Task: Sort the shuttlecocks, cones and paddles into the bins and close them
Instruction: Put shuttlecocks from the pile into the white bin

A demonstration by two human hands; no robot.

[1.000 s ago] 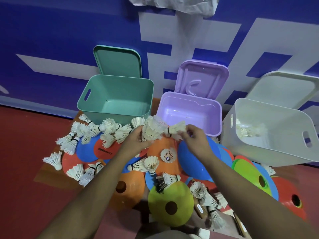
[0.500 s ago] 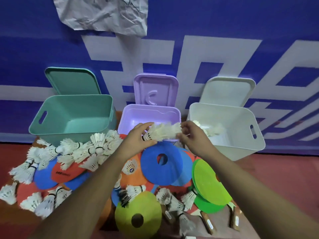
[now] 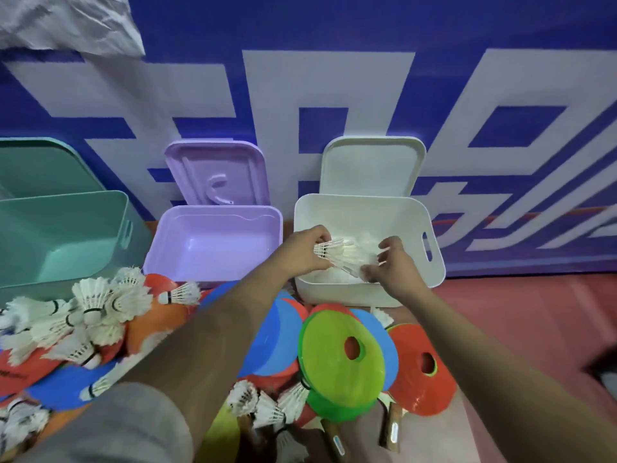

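Both hands are over the open white bin [image 3: 434, 235]. My left hand [image 3: 302, 252] and my right hand [image 3: 392, 262] hold a bunch of white shuttlecocks [image 3: 344, 253] between them, above other shuttlecocks lying in that bin. The purple bin [image 3: 213, 242] and the teal bin [image 3: 60, 235] stand open to the left and hold nothing I can see. Loose shuttlecocks [image 3: 96, 305] lie in a heap at the left. Flat cones, a green one [image 3: 337, 355], a red one [image 3: 420, 372] and a blue one [image 3: 277, 339], lie in front. Paddle handles [image 3: 390, 426] stick out below them.
Each bin's lid leans on the blue and white wall behind it: the white lid [image 3: 370, 165], the purple lid [image 3: 217, 172], the teal lid [image 3: 40, 168]. A crumpled paper [image 3: 66, 25] hangs at the top left. Red floor [image 3: 534, 312] lies to the right.
Both hands have carried the bunch of shuttlecocks rightward from above the cones and the purple bin's front edge to over the white bin. The view has turned to the right.
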